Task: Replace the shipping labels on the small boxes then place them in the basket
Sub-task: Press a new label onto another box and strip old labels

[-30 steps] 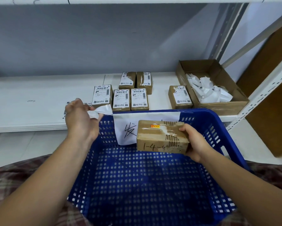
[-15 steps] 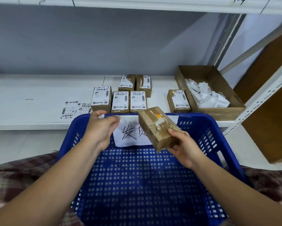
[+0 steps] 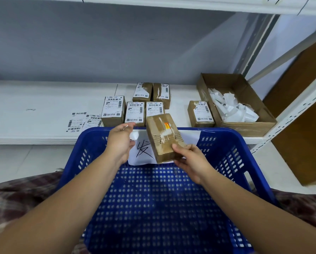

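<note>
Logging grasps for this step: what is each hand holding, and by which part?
The right hand grips the small box by its near end; the left hand pinches a crumpled white label scrap.

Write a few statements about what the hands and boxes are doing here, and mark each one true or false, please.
1. The right hand holds a small box above the blue basket. True.
2. That box carries a whole shipping label. False: only torn white residue and an orange sticker show.
3. The left hand is empty. False: it holds a crumpled white scrap.
4. Six labelled boxes sit on the shelf. True.
</note>
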The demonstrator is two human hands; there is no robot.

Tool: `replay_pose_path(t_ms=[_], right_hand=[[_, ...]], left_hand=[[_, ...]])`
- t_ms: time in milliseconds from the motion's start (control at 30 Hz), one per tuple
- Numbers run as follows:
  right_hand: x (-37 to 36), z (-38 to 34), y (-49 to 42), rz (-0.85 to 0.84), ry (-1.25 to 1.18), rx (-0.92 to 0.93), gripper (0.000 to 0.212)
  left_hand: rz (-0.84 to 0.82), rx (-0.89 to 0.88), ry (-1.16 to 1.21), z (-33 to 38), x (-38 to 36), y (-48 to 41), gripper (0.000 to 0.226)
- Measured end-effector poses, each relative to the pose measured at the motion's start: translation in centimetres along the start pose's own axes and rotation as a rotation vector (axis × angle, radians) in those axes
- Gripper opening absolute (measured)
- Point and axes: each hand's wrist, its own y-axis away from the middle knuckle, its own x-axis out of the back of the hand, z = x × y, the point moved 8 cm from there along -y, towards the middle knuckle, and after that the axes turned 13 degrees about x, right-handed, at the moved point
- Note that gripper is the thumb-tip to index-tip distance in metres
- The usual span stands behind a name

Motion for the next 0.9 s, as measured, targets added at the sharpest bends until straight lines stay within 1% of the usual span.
replay_pose_path(t_ms=[67,133,200,300,433,500,600,633,700,800,867,900], right_hand=[[-0.5,0.2,-1.3,0.044,-0.001,0.015,0.033],[-1.1,0.4,-2.8,0.092,-0.004,0.022,0.039],[-1.7,0.5,-4.3,0.128,-0.009,0.045,0.042],[-2.7,0.3,-6.2,0.16,-0.029,0.073,0.042],[-4.0,-0.1,-8.7,0.167,-0.028,0.084,0.039],[-4.5,0.1,-9.5,0.168,-0.011,0.071,0.042],[-4.6,0.3,-10.7,0.199,0.073,0.087,0.041],[-4.3,0.5,-11.1,0.221,0.14,0.099,0.039],[-4.0,0.7,-11.4,0.244,0.276,0.098,0.041],[-3.8,0.9,-11.1,0.235,0.322,0.089,0.046],[-3.3,0.3,-10.5,0.272,0.414,0.117,0.051],[-2.9,-0.4,-10.0,0.31,0.463,0.153,0.049]], left_hand=[[-0.041,0.063,0.068,-0.6,-0.7,-0.6,0.027],[-0.134,0.135,0.145,-1.3,-1.8,-1.1,0.032],[-0.197,0.159,0.168,-1.7,-2.8,-1.4,0.033],[-0.147,0.1,0.15,-1.4,-2.8,-2.3,0.026],[-0.122,-0.001,0.127,-0.6,-2.7,-3.8,0.029],[-0.121,-0.026,0.075,-0.1,-2.9,-4.1,0.025],[-0.167,0.006,0.037,-0.1,-4.0,-3.9,0.009],[-0.196,0.013,0.038,-0.2,-4.4,-3.8,0.009],[-0.279,0.026,0.108,-0.5,-5.3,-3.8,0.013],[-0.364,0.069,0.298,-0.9,-6.0,-3.8,0.025],[-0.381,0.042,0.297,-0.9,-6.2,-3.7,0.03],[-0.389,0.016,0.264,-0.8,-6.4,-3.5,0.032]])
